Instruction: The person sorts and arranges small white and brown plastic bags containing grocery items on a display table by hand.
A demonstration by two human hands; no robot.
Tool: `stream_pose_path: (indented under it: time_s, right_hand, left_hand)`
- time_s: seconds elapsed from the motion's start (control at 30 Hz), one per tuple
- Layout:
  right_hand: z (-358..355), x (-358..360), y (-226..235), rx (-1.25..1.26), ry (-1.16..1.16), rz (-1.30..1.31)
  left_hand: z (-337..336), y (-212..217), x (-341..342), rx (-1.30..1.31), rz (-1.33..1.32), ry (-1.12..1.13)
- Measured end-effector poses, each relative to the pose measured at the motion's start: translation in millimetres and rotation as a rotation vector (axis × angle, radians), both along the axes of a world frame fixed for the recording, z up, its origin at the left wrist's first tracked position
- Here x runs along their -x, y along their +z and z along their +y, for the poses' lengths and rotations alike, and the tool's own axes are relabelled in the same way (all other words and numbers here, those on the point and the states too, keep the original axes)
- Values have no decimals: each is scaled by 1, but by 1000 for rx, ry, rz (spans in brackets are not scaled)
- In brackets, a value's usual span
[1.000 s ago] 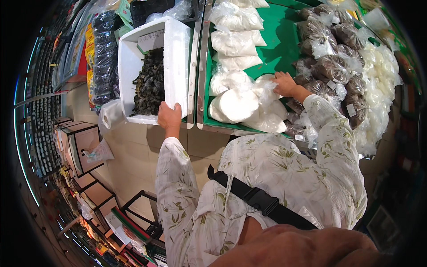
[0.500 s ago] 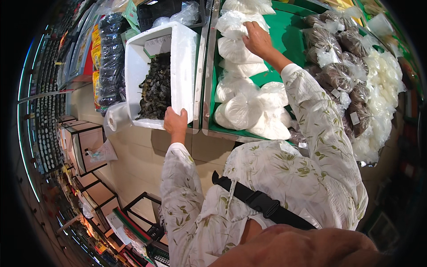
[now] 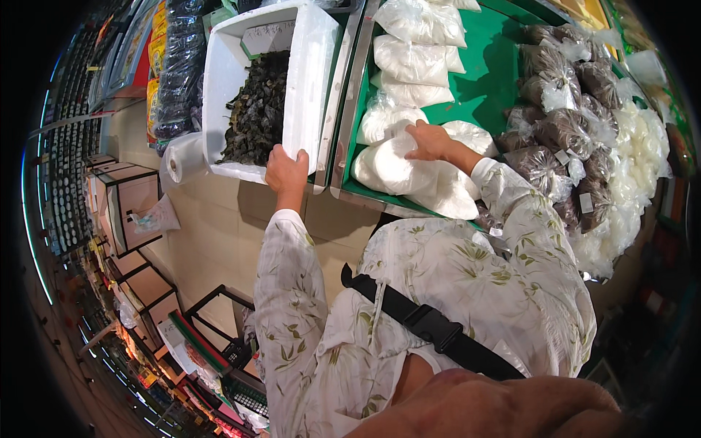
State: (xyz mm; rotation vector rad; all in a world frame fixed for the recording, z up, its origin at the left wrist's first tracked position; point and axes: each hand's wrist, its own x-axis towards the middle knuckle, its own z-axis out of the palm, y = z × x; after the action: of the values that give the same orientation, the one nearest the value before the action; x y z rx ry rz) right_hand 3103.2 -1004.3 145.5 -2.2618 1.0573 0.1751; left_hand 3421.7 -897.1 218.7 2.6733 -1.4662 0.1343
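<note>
My left hand is closed over the near rim of a white foam box. Dark, dried, leaf-like pieces lie heaped inside, with a handwritten card at the far wall. My right hand has its fingers curled on the top of a clear plastic bag of white powder, among several such bags at the near end of a green-lined bin. Beyond it, more powder bags lie in an overlapping row. The right fingertips are partly hidden against the plastic.
Bags of dark brown goods and pale bags pile up on the right. A metal edge divides box and bin. Left of the box are a plastic roll and dark wrapped packs. Black-framed display boxes stand on the floor.
My right hand has come back from the far bags in the row to a bag at the near end. My left hand stays on the foam box. The whole view has shifted slightly.
</note>
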Motion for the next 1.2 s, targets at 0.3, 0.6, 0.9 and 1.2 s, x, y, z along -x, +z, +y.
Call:
stream_pose_path:
  time_s: [0.3, 0.6, 0.9, 1.2]
  right_hand:
    - [64, -3, 3, 148, -31, -149]
    - [132, 0, -1, 199, 80, -409]
    - [119, -6, -9, 19, -79, -634]
    - [31, -15, 36, -321, -222, -872]
  left_hand:
    - [-1, 3, 0, -8, 20, 2]
    - [-1, -1, 0, -2, -1, -12]
    - [-3, -5, -2, -3, -8, -17]
    - [-1, 2, -1, 2, 16, 0]
